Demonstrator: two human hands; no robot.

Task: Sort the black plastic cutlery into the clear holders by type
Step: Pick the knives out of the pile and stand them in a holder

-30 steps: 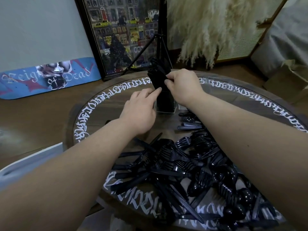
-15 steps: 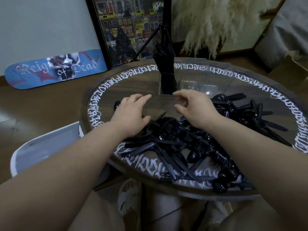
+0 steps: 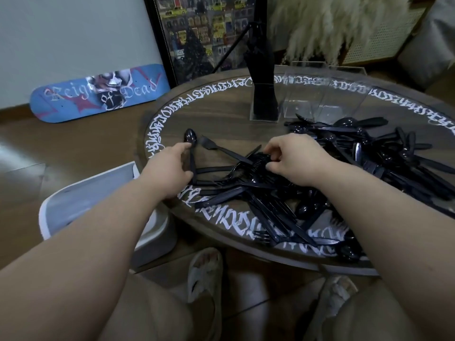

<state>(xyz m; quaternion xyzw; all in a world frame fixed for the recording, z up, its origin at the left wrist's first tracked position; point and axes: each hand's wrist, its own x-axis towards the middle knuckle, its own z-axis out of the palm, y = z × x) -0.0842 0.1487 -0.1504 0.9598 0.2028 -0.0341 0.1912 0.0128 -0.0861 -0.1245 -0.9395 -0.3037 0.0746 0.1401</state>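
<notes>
**Both hands in the cutlery pile**

On the round wooden bench [image 3: 221, 114], ringed with white lettering, black plastic cutlery [image 3: 283, 193] lies in a loose heap that spreads from the near edge across to the right side. At the far middle stand the clear holders [image 3: 320, 94], side by side; the leftmost compartment [image 3: 264, 104] is packed with upright black pieces, while the compartments to its right look see-through.

The left hand [image 3: 170, 168] rests at the left end of the heap, its thumb and fingers closed around the handle of a spoon [image 3: 191, 148] whose bowl points away from the person. Just beside that spoon lies a single fork [image 3: 216, 147], tines toward the far left. The right hand [image 3: 295, 158] sits near the middle of the heap, its fingers curled down and pinching a bunch of forks [image 3: 258, 161] by the tine end. The two hands are apart, with the single fork between them.

Beyond the bench a blue skateboard deck [image 3: 98, 94] leans against the wall, next to a framed picture [image 3: 197, 33]. A white bin [image 3: 98, 193] stands on the floor at the left.
</notes>
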